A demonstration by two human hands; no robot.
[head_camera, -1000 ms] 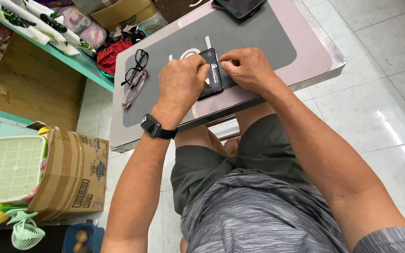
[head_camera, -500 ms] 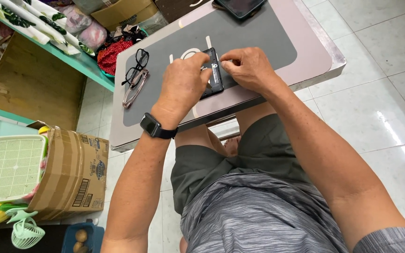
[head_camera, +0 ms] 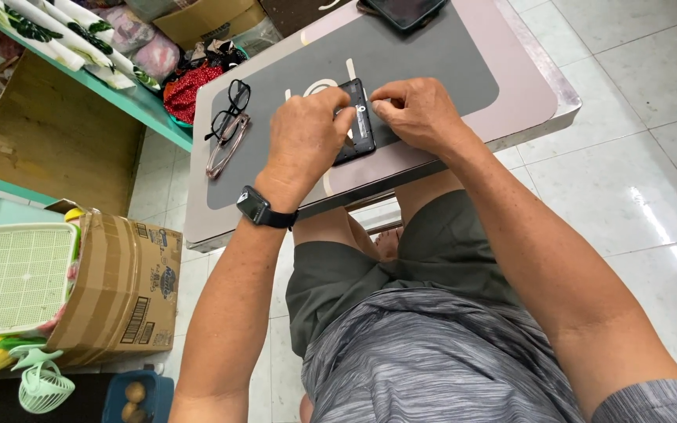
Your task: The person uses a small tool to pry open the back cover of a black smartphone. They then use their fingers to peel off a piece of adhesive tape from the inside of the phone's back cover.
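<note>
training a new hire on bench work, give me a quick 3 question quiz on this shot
1. True or false: both hands are on the black slab-shaped device lying on the grey mat.
2. Which lies to the left of the left hand on the mat? A. two pairs of glasses B. a screwdriver C. a mug
3. Fill in: the left wrist wears a dark ____.

Key:
1. True. The left hand covers its left side and the right hand pinches at its right edge.
2. A. One dark-framed pair and one paler pair lie side by side.
3. Watch.
</note>
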